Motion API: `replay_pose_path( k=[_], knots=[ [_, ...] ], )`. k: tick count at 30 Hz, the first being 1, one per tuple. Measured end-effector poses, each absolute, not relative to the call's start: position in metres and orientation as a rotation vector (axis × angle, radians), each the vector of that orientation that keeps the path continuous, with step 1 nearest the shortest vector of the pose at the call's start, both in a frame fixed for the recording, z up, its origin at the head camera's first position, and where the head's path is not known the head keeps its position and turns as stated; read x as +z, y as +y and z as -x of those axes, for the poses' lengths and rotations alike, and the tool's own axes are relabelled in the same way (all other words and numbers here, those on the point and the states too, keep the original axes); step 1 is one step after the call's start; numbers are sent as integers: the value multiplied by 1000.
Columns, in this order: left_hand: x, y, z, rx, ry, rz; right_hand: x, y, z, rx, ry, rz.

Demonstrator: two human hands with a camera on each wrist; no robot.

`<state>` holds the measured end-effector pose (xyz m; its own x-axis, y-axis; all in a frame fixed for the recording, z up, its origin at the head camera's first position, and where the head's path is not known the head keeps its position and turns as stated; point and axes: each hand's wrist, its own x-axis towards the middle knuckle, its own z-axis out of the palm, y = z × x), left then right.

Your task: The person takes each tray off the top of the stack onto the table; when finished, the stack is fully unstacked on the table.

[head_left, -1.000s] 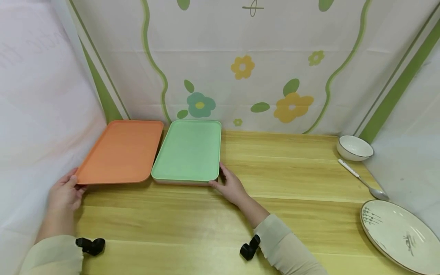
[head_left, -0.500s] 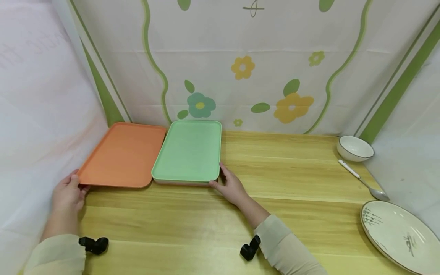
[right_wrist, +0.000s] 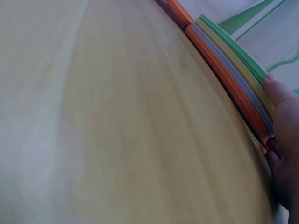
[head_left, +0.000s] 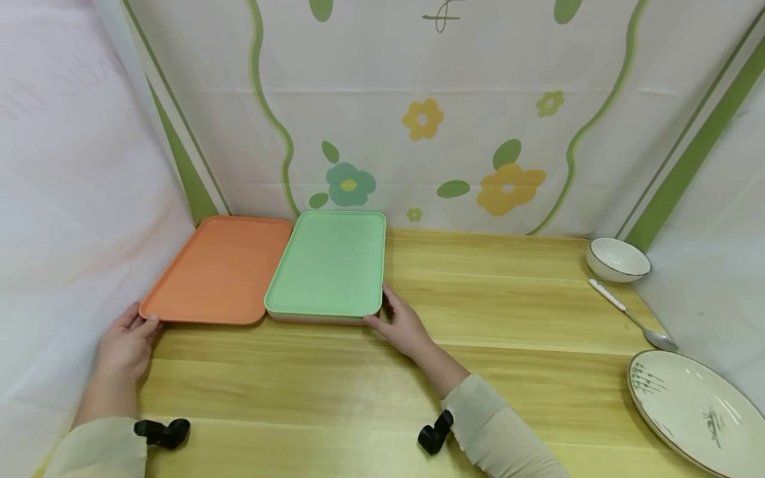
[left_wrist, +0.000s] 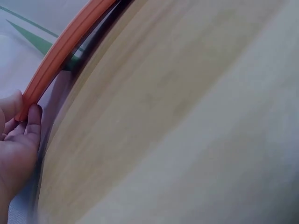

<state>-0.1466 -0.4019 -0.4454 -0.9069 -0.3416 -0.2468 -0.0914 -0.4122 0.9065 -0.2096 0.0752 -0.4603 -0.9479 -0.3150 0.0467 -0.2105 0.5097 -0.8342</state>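
Note:
An orange tray (head_left: 218,272) lies at the far left, its right edge against a stack of trays topped by a green tray (head_left: 329,265). My left hand (head_left: 125,345) holds the orange tray's near left corner; in the left wrist view the thumb is on the rim and fingertips (left_wrist: 34,114) are beneath it. At the stack's near right corner, my right hand (head_left: 405,323) grips the trays, thumb at the front edge and fingers around the side. Green, yellow, grey and orange rims (right_wrist: 229,77) show in the right wrist view. Whether the held corner touches the table is unclear.
On the right of the wooden table (head_left: 478,305) are a white bowl (head_left: 618,260), a spoon (head_left: 633,315) and an oval plate (head_left: 699,411). White cloth (head_left: 89,166) hangs on the left, and a flower-printed cloth (head_left: 418,79) closes off the back.
The orange tray has shifted right toward the green-topped stack and looks lower. My left hand has moved right with it, its thumb now farther along the near edge. The right hand stays put.

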Motion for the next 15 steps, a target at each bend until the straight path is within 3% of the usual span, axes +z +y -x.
replay_pose_path(
  k=[8, 15],
  knots=[
    [-442, -394, 156, -2120, -1748, -1029, -459, 75, 209, -1433, 2630, 463],
    [-443, -392, 160, -2000, -1891, -1109, -460, 75, 209, -1424, 2632, 453]
  ],
)
